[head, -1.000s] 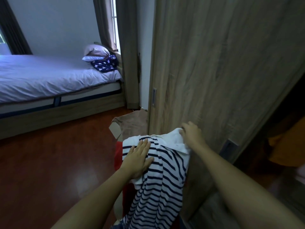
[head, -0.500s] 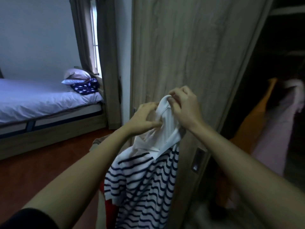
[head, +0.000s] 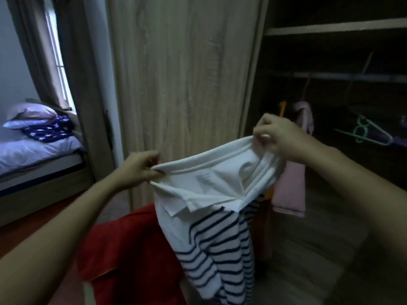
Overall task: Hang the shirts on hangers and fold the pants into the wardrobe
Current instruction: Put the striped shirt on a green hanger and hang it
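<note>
Both hands (head: 137, 170) – apparently pinching – stretch striped shirt (head: 211, 216).

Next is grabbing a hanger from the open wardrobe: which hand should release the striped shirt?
Right, probably. The right hand pinches the collar of the white, navy-striped polo shirt nearest the green plastic hanger in the open wardrobe; the left hand grips the collar's other end by the wooden door, farther off.

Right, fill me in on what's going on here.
A person stands at the open wardrobe holding a navy-striped white shirt up by its collar, the left hand pinching one side and the right hand the other. The shirt is not yet on a hanger. A green hanger shows inside, right of a hanging pink garment. A red garment sits below and left of the shirt.
</note>
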Demonstrator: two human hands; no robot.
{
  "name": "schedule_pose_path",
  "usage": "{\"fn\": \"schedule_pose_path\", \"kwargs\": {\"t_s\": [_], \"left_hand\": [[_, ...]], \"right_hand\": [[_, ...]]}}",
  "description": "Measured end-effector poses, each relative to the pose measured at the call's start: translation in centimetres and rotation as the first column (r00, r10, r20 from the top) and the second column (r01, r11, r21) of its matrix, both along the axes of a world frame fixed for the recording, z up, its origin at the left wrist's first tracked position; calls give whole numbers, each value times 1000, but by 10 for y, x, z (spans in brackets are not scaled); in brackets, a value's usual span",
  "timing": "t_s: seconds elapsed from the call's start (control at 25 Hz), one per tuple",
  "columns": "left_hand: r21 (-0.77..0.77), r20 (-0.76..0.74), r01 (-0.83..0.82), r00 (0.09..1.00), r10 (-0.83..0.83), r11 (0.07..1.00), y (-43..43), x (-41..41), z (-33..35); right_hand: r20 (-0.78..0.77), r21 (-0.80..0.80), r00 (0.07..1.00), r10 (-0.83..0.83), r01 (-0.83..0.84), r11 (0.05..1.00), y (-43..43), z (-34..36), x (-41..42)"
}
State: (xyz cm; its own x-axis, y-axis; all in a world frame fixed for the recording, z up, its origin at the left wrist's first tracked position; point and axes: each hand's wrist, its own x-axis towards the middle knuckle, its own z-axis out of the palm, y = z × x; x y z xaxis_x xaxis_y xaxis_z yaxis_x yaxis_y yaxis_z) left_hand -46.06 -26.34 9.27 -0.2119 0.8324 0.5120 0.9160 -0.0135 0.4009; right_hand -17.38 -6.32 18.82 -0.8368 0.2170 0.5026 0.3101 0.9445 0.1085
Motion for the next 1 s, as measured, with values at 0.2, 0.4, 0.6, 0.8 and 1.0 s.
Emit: {"fn": "schedule_pose_path", "kwargs": {"t_s": [0.2,0.4,0.6,0.8,1.0], "left_hand": [[-102,-88,31,995,-40,994,2,-1,43],[197,-417,107,909,-15,975,28,29,35],[134,-242,-306,912,331,943,67,80,-6],[-110,-107,-228,970,216,968,88,96,10],[-117,111,-134,983,147,984,108,121,35]], "right_hand": [[315,28,927,-204,205,978,13,-16,37],[-10,-167,926,-378,371,913,5,-10,51],[74,-459,937,-340,335,823,-4,-6,72],[152,-566,881,-448,449,692,21,-22,113],[125,-721,870,-477,410,559,29,-29,153]]}}
